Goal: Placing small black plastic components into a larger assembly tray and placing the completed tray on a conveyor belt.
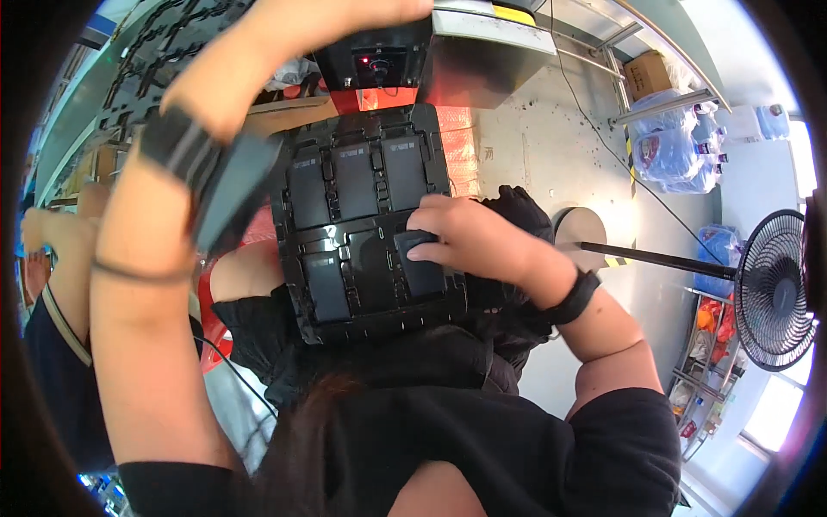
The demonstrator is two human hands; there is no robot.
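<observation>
Black plastic fills the middle of the view: we have a moulded tray [370, 215] resting on our lap, divided into six rectangular pockets, each holding a flat dark slab. Our right hand [469, 237] lies on the lower right pocket, fingers [431, 250] pressed flat against the dark slab [419, 263] there and curled slightly over its top edge; the hand bears down on it rather than closing around it. A black band [575, 297] circles that wrist.

Our left hand [284, 43] is raised high near the top of the view, well apart from the tray, the forearm crossing the left side; we cannot tell whether its fingers are closed, since they run out of the picture. A black strap [177, 142] wraps that wrist, and a flat dark piece [233, 185] hangs from it beside the tray's left edge.

Beyond the tray stands a machine [379, 60] with a small red light. To the right, a standing fan [775, 289] sits over the grey floor [534, 155], with large water bottles [668, 146] farther back. Another person's arm [56, 258] shows at the left edge.
</observation>
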